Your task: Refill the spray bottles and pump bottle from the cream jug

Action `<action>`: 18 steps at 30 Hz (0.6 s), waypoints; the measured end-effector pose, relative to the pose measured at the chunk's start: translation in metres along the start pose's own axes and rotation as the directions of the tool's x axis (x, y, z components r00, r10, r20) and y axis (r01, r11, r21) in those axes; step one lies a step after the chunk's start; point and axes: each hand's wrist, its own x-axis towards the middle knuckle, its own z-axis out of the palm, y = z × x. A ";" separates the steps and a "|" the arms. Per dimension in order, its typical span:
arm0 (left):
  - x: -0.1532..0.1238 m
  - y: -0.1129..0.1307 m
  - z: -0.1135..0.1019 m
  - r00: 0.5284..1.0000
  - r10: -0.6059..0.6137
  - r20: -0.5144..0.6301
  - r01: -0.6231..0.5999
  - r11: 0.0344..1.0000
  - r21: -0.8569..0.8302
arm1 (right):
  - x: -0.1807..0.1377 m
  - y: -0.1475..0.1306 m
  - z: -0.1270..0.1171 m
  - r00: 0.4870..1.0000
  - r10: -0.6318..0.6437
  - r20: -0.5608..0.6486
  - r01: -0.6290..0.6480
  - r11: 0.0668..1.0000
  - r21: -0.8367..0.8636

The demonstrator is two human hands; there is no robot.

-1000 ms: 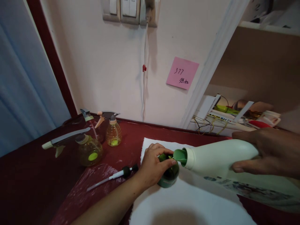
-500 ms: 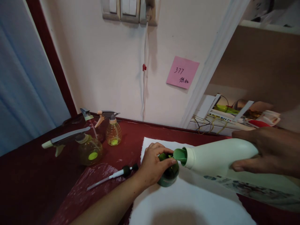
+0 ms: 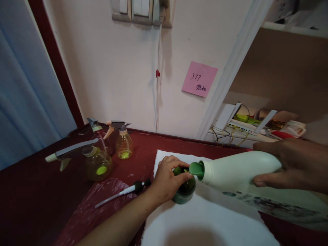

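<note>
My left hand [image 3: 170,177] is wrapped round the upper part of a small dark green bottle [image 3: 185,193], which stands on a white cloth [image 3: 205,222]. In my right hand [image 3: 294,167] is a large pale green jug [image 3: 238,169], tipped on its side and gripped near its handle. The jug's green spout [image 3: 196,169] rests at the mouth of the small bottle. Whether liquid is flowing I cannot make out. Left of the cloth lies a pump dispenser top [image 3: 128,189] with a white tube.
Several spray bottles, among them a yellowish one [image 3: 98,167], stand at the left on the dark red table [image 3: 143,143]. A white router [image 3: 241,126] with cables sits on the shelf at right. On the wall are a pink note [image 3: 200,79] and a plugged-in cord [image 3: 157,99].
</note>
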 end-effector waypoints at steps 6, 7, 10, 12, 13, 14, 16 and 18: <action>0.001 0.000 0.000 1.000 -0.007 0.002 0.007 1.000 0.004 | -0.001 -0.002 -0.002 1.000 0.029 0.004 -0.029 0.999 -0.021; 0.001 -0.001 0.000 1.000 -0.008 0.002 0.008 1.000 0.003 | -0.001 -0.002 -0.002 1.000 0.027 0.000 -0.027 0.999 -0.025; 0.000 -0.001 0.000 1.000 -0.006 0.001 0.006 1.000 -0.001 | -0.001 -0.003 -0.002 1.000 0.017 0.000 -0.017 1.000 -0.016; 0.000 -0.001 0.000 1.000 -0.004 0.004 0.004 1.000 -0.003 | -0.001 -0.003 -0.002 1.000 0.020 0.012 -0.020 1.000 -0.006; -0.001 -0.001 0.000 1.000 -0.005 0.003 0.005 1.000 -0.004 | -0.001 -0.002 -0.002 1.000 0.019 0.018 -0.018 1.000 -0.005; -0.001 -0.001 0.000 1.000 -0.005 0.001 0.005 1.000 -0.005 | -0.001 -0.001 -0.001 1.000 0.011 0.019 -0.011 1.000 -0.007; -0.001 -0.001 0.000 1.000 -0.006 0.002 0.006 1.000 -0.004 | 0.000 0.002 0.000 1.000 -0.006 0.007 0.006 1.000 -0.018; 0.000 -0.001 0.000 1.000 -0.001 0.003 0.001 1.000 0.001 | 0.001 0.004 0.001 0.998 -0.029 -0.046 0.028 0.999 -0.035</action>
